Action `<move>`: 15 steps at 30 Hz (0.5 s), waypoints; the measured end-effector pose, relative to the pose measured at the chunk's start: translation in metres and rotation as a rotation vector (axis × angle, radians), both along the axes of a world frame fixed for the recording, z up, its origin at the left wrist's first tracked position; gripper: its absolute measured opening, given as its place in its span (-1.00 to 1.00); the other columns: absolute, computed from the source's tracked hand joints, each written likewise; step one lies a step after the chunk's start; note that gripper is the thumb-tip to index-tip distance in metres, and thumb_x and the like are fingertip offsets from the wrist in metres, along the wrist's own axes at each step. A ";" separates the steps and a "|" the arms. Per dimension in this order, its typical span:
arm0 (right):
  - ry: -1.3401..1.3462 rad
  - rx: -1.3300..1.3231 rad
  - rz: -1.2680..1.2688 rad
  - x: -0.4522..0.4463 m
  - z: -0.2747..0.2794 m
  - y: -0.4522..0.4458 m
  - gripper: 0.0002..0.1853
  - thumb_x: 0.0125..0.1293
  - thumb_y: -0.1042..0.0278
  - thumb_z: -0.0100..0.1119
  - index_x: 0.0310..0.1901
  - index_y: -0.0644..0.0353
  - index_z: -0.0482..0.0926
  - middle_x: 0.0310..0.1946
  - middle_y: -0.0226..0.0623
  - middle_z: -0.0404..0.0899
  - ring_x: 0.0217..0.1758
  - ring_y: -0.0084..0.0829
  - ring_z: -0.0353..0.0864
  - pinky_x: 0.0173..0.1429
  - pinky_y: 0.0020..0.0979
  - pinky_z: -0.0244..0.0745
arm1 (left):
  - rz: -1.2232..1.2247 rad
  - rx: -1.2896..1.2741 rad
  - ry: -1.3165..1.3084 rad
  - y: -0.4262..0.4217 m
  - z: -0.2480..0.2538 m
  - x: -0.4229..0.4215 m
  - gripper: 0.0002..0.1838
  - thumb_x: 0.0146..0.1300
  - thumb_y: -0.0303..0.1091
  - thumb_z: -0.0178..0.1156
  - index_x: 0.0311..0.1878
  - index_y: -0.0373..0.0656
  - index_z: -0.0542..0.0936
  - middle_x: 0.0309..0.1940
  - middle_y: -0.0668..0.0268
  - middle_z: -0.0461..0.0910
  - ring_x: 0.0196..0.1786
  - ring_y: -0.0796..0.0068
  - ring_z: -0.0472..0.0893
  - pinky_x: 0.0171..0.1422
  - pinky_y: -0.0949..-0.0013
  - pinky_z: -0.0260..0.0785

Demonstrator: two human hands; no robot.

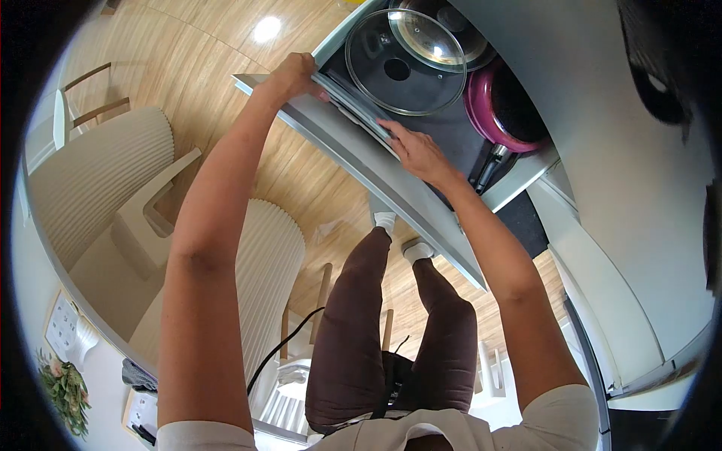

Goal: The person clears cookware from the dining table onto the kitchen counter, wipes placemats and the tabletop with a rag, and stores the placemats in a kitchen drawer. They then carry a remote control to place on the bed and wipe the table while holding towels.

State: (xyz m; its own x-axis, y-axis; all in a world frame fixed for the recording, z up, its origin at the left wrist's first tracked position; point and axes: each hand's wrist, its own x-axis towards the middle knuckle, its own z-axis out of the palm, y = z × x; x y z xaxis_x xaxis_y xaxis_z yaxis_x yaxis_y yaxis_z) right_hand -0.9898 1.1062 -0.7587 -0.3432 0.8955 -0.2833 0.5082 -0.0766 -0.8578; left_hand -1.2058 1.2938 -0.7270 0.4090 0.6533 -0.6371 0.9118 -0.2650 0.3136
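Observation:
A deep pulled-out drawer [368,173] holds cookware. My left hand [289,79] is closed around the far end of a thin, flat grey panel [350,101], which lies along the inner side of the drawer front. My right hand [421,156] has its fingers over the panel's nearer end; its thumb is hidden. Beyond the panel lies a large round glass lid [361,64] with a dark knob. A second lidded pan [477,45] is partly hidden behind it. To the right sits a pink frying pan [479,98], its black handle [492,165] pointing toward me.
Cream ribbed chairs [101,188] stand at left beside a white table [41,240] with a plant [62,391]. A light cabinet front [602,150] bounds the right. Below are wood flooring [226,45], my feet and a black cable [282,342].

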 end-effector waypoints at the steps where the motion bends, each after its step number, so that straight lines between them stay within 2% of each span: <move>1: 0.000 -0.001 0.001 0.001 0.001 0.001 -0.55 0.32 0.42 -0.10 0.25 0.09 0.20 -0.13 0.12 0.54 -0.13 0.09 0.56 -0.07 -0.03 0.43 | 0.013 0.024 -0.017 0.000 -0.002 -0.002 -0.22 -0.36 -0.15 0.55 0.00 -0.35 0.54 -0.11 0.01 0.57 0.01 0.11 0.56 0.06 0.26 0.42; 4: 0.012 -0.136 -0.023 0.002 0.005 0.002 -0.59 0.33 0.40 -0.08 0.21 0.08 0.26 -0.19 0.12 0.55 -0.11 0.08 0.56 -0.07 -0.04 0.40 | -0.015 0.071 -0.110 -0.004 -0.011 -0.008 -0.33 -0.29 -0.20 0.51 -0.03 -0.30 0.57 -0.16 0.07 0.59 -0.04 0.14 0.56 0.01 0.26 0.45; 5: 0.097 -0.151 -0.055 0.004 0.005 0.001 -0.60 0.32 0.40 -0.07 0.21 0.07 0.28 -0.19 0.11 0.56 -0.09 0.06 0.55 -0.05 -0.05 0.39 | -0.012 0.070 -0.115 -0.011 0.004 0.001 -0.33 -0.29 -0.20 0.51 -0.03 -0.30 0.57 -0.16 0.07 0.59 -0.04 0.14 0.56 0.01 0.26 0.45; 7: 0.181 -0.169 -0.089 0.007 0.002 -0.001 -0.60 0.32 0.41 -0.07 0.20 0.06 0.29 -0.18 0.09 0.56 -0.07 0.04 0.55 -0.04 -0.06 0.38 | -0.379 0.427 0.073 -0.027 0.027 0.017 -0.65 -0.10 -0.31 0.38 -0.20 -0.25 0.62 -0.23 0.16 0.60 -0.08 0.20 0.56 -0.06 0.27 0.48; 8: 0.153 -0.186 -0.086 0.010 0.000 -0.002 -0.58 0.30 0.43 -0.06 0.21 0.07 0.30 -0.14 0.07 0.55 -0.04 0.03 0.54 0.00 -0.08 0.38 | -0.378 0.425 0.070 -0.029 0.019 0.015 -0.65 -0.10 -0.31 0.38 -0.20 -0.25 0.62 -0.23 0.16 0.60 -0.08 0.20 0.56 -0.06 0.27 0.48; 10: 0.124 -0.207 -0.083 0.022 -0.003 -0.010 -0.57 0.28 0.46 -0.04 0.21 0.09 0.30 -0.10 0.06 0.55 0.00 0.02 0.53 0.03 -0.10 0.39 | -0.617 0.625 -0.124 -0.034 0.002 0.010 -0.91 0.03 -0.42 0.20 -0.38 -0.20 0.61 -0.31 0.22 0.58 -0.11 0.25 0.56 -0.12 0.30 0.49; 11: 0.036 -0.119 0.003 0.032 -0.006 -0.017 -0.52 0.26 0.51 -0.06 0.25 0.09 0.27 -0.03 0.01 0.52 0.06 -0.01 0.50 0.10 -0.17 0.37 | -0.616 0.625 -0.125 -0.035 0.005 0.012 -0.91 0.03 -0.42 0.20 -0.38 -0.20 0.61 -0.31 0.22 0.58 -0.11 0.25 0.56 -0.12 0.30 0.49; 13: -0.049 -0.031 0.092 0.042 -0.004 -0.027 -0.47 0.24 0.56 -0.08 0.28 0.09 0.24 0.04 -0.03 0.50 0.12 -0.04 0.48 0.16 -0.23 0.34 | -0.820 0.515 -0.021 -0.038 0.011 0.016 -0.90 0.08 -0.45 0.09 -0.47 -0.19 0.58 -0.35 0.21 0.56 -0.14 0.25 0.56 -0.16 0.30 0.49; 15: -0.216 -0.226 0.189 0.049 0.012 -0.039 -0.35 0.17 0.58 -0.05 0.35 0.06 0.14 0.09 0.05 0.44 0.18 -0.03 0.41 0.23 -0.23 0.30 | -0.869 0.475 0.013 -0.040 0.012 0.021 -0.90 0.07 -0.46 0.09 -0.49 -0.20 0.57 -0.36 0.19 0.55 -0.16 0.24 0.56 -0.18 0.29 0.49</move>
State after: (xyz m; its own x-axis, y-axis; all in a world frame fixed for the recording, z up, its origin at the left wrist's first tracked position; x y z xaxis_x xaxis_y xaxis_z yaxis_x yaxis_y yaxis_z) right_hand -0.9411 1.0673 -0.7469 -0.4075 0.7285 -0.5507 0.6993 -0.1389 -0.7012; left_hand -1.1846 1.2540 -0.7147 0.8619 0.3186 -0.3945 0.3437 -0.9390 -0.0075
